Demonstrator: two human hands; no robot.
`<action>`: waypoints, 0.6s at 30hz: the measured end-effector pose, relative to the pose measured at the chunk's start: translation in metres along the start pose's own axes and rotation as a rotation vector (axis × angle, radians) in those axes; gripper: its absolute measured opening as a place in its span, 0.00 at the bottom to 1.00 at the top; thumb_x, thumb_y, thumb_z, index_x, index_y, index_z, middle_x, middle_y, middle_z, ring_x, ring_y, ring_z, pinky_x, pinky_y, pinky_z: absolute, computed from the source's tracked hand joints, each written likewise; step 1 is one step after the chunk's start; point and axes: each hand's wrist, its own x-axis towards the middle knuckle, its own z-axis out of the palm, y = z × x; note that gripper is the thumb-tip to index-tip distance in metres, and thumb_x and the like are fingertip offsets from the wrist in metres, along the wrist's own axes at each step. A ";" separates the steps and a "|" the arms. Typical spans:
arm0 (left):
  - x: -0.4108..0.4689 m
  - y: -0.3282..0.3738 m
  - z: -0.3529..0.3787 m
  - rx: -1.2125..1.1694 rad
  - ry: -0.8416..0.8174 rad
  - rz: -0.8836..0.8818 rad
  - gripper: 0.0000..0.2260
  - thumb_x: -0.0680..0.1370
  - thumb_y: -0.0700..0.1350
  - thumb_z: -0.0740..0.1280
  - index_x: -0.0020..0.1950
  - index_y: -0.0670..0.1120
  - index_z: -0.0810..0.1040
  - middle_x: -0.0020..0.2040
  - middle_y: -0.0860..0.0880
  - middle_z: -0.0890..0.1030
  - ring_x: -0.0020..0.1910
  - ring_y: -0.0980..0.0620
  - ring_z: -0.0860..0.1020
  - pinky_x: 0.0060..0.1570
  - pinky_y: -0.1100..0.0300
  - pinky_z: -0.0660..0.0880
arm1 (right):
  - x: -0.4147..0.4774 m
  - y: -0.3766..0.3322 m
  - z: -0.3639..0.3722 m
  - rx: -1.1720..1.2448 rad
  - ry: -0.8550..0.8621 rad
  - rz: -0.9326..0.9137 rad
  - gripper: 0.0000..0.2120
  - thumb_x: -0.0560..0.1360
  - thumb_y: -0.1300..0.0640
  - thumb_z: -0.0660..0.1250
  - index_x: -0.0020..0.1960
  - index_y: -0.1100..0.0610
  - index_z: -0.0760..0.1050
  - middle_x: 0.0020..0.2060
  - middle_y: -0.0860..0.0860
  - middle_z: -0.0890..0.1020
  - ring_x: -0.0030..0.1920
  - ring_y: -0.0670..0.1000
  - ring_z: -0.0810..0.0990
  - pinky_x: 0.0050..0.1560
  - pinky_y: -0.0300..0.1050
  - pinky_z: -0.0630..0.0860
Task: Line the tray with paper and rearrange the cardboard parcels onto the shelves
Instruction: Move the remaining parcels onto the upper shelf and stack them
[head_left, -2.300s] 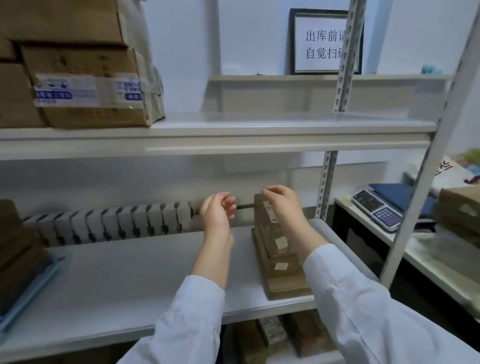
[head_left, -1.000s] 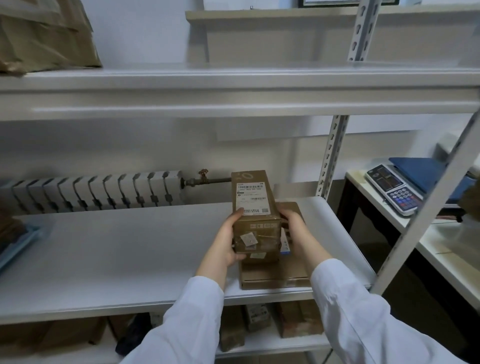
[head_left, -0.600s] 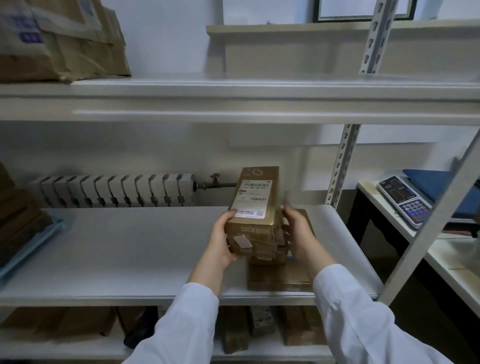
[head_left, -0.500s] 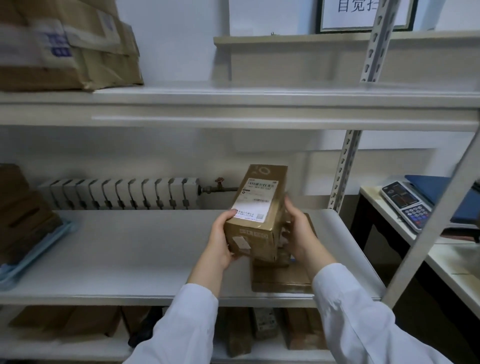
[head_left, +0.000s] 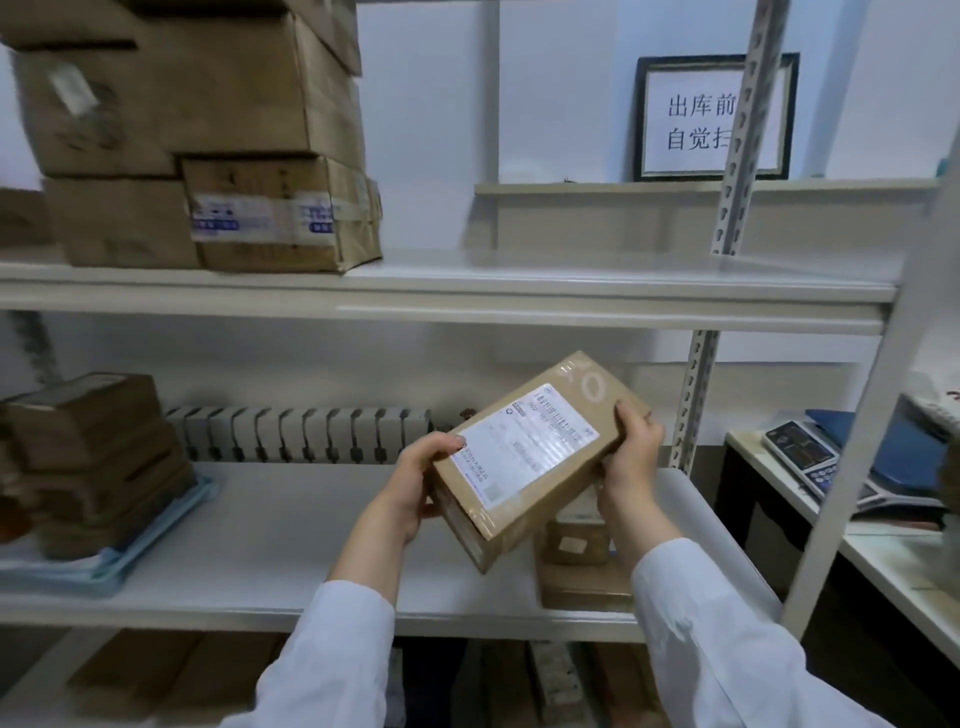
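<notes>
2 hands on 1 box, and it is up off the shelf. In the head view, the left hand (head_left: 415, 488) curls round the near lower corner of the parcel (head_left: 550, 410), thumb on the labelled face. The right hand (head_left: 631, 457) grips the far upper end, fingers wrapped over the edge. The parcel hangs in the air between them, above the front of the middle shelf (head_left: 260, 545), touching nothing else that I can see. Its long axis runs on a slant, from low beside the left hand to high beside the right hand, so the end with the printed ring points up and away to the right. The white shipping label (head_left: 519, 452) faces up toward the camera. Just below the right hand sits a short stack of parcels (head_left: 576, 566), 2 at least, near the shelf's front edge. Well out to the left of the left hand, a blue tray (head_left: 156, 525) carries its own pile of brown parcels (head_left: 88, 457); whether paper lies under them is too blurred to call. Above both hands, the upper shelf (head_left: 571, 280) holds big cartons (head_left: 208, 130) over to the left. Progress, as I read it: the tray is loaded, some parcels are shelved, and the sorting is mid-run, with this parcel and the stack below it yet to find a place.
</notes>
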 end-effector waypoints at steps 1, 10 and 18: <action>-0.008 0.005 -0.005 0.000 -0.011 0.020 0.14 0.54 0.52 0.66 0.35 0.48 0.73 0.25 0.54 0.78 0.33 0.50 0.73 0.35 0.60 0.67 | -0.010 -0.006 0.005 0.029 0.018 -0.023 0.05 0.77 0.55 0.62 0.45 0.52 0.65 0.43 0.50 0.74 0.43 0.49 0.74 0.42 0.44 0.70; -0.048 0.047 -0.032 -0.043 -0.025 0.207 0.24 0.51 0.56 0.67 0.41 0.45 0.76 0.37 0.46 0.77 0.37 0.47 0.74 0.31 0.62 0.68 | -0.073 -0.047 0.038 0.102 -0.044 -0.310 0.07 0.78 0.57 0.62 0.50 0.59 0.65 0.40 0.48 0.71 0.41 0.45 0.73 0.41 0.38 0.70; -0.059 0.094 -0.023 -0.287 0.008 0.399 0.15 0.68 0.56 0.61 0.49 0.51 0.80 0.44 0.51 0.84 0.43 0.51 0.78 0.40 0.58 0.67 | -0.094 -0.086 0.081 -0.093 -0.452 -0.491 0.28 0.81 0.56 0.57 0.77 0.48 0.49 0.73 0.46 0.59 0.67 0.42 0.61 0.57 0.30 0.65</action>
